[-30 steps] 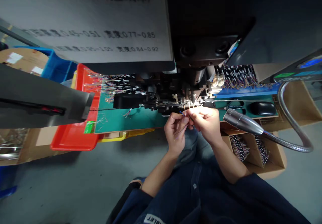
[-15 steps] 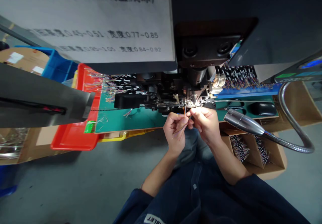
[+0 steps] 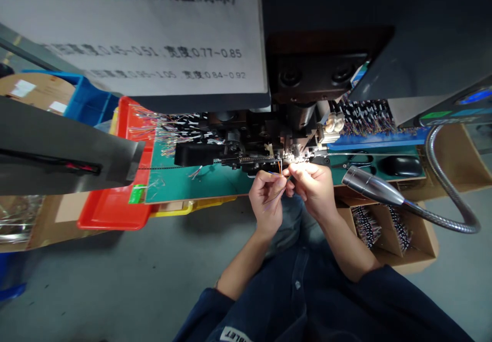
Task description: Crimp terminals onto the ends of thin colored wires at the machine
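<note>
My left hand (image 3: 268, 198) is closed in a pinch on a bundle of thin coloured wires (image 3: 273, 199). Orange and white wire ends (image 3: 280, 167) stick up from its fingertips toward the machine. Close beside it, my right hand (image 3: 313, 185) is pinched on a thin wire, its fingertips at the brightly lit tooling of a crimping machine (image 3: 294, 157). The fingers mostly hide that wire and its tip. A terminal strip (image 3: 161, 167) runs into the machine from the left.
A green work mat (image 3: 215, 183) lies under the machine, with a red tray (image 3: 111, 211) at left. A flexible metal lamp (image 3: 372, 187) reaches in from the right, near scissors (image 3: 361, 163). Wire bundles fill a cardboard box (image 3: 418, 257) below. A printed sheet (image 3: 154, 34) hangs above.
The orange and white wire ends have shifted slightly left and spread a little apart. My left hand has moved slightly left; both hands keep their pinch.
</note>
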A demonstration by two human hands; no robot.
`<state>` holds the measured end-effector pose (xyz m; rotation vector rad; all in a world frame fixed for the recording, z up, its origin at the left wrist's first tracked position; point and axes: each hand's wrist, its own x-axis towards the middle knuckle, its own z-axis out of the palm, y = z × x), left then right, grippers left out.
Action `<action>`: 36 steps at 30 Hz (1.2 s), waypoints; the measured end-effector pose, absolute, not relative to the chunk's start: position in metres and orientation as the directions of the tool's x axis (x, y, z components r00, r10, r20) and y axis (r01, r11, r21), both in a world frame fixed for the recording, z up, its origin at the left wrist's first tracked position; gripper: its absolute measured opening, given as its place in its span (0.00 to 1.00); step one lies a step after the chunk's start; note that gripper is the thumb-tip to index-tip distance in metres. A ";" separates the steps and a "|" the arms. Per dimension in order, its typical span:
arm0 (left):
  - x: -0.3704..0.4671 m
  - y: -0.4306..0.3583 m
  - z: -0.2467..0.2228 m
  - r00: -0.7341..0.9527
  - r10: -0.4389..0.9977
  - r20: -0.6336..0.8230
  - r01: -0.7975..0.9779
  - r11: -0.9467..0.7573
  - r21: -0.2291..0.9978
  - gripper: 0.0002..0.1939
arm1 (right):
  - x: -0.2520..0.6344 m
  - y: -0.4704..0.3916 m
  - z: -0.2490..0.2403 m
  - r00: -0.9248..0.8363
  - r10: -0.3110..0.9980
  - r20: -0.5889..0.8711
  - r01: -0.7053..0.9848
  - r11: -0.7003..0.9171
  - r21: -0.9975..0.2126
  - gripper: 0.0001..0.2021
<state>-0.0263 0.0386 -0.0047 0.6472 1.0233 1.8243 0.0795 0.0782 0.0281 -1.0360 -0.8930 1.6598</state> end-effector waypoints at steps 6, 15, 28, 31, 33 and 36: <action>-0.027 0.036 -0.005 -0.375 0.927 0.018 -0.492 -0.216 0.844 0.16 | 0.086 0.079 0.038 -0.206 0.964 -0.170 -0.166 -0.206 -0.964 0.19; -0.024 0.035 -0.010 -0.384 0.923 -0.008 -0.473 -0.189 0.861 0.20 | 0.086 0.079 0.033 -0.205 0.964 -0.168 -0.210 -0.211 -0.955 0.21; -0.025 0.036 -0.003 -0.408 0.912 -0.038 -0.491 -0.184 0.851 0.20 | 0.081 0.078 0.029 -0.193 0.956 -0.219 -0.330 -0.274 -0.904 0.21; -0.026 0.036 -0.004 -0.411 0.911 -0.046 -0.489 -0.177 0.854 0.20 | 0.081 0.078 0.029 -0.189 0.957 -0.220 -0.313 -0.271 -0.910 0.21; -0.027 0.036 -0.004 -0.404 0.913 -0.049 -0.486 -0.169 0.857 0.20 | 0.082 0.078 0.030 -0.183 0.963 -0.200 -0.294 -0.248 -0.923 0.21; -0.027 0.036 -0.004 -0.372 0.928 -0.041 -0.495 -0.160 0.854 0.20 | 0.084 0.078 0.034 -0.190 0.968 -0.163 -0.219 -0.204 -0.954 0.21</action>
